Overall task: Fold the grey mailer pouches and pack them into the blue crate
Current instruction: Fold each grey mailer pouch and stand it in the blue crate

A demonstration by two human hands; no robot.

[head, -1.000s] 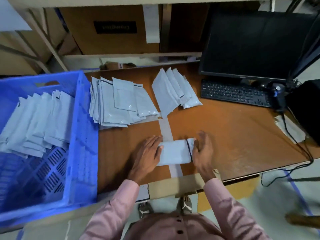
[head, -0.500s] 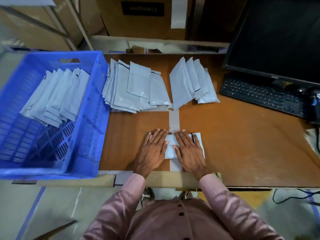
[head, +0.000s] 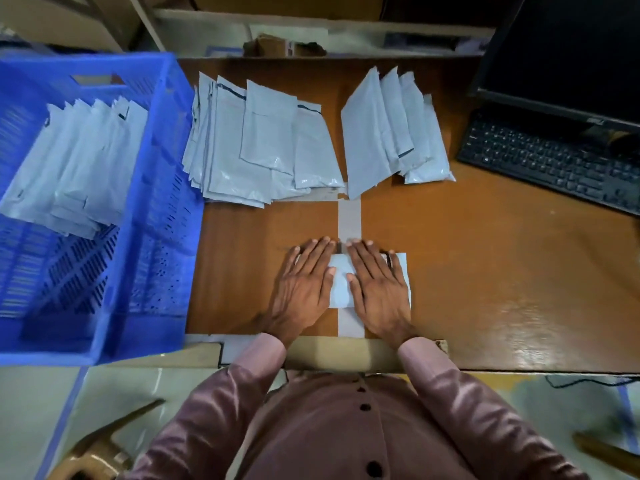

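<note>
A folded grey mailer pouch (head: 341, 287) lies on the brown table near its front edge. My left hand (head: 304, 285) and my right hand (head: 375, 285) both press flat on it with straight fingers, side by side. Behind them lie two piles of grey pouches: a larger unfolded pile (head: 256, 147) to the left and a smaller pile (head: 391, 129) to the right. The blue crate (head: 166, 188) stands left of the table, and a row of folded pouches (head: 76, 161) leans inside it.
A black keyboard (head: 550, 161) and a dark monitor (head: 568, 50) occupy the table's right rear. A strip of grey tape (head: 349, 216) runs across the brown table (head: 485, 271). Cardboard boxes and a shelf stand behind. A wooden stool (head: 100, 448) is at lower left.
My hands moved from the pouch's two ends onto its top and now press it flat. The view has tilted down and shifted, bringing the crate nearer.
</note>
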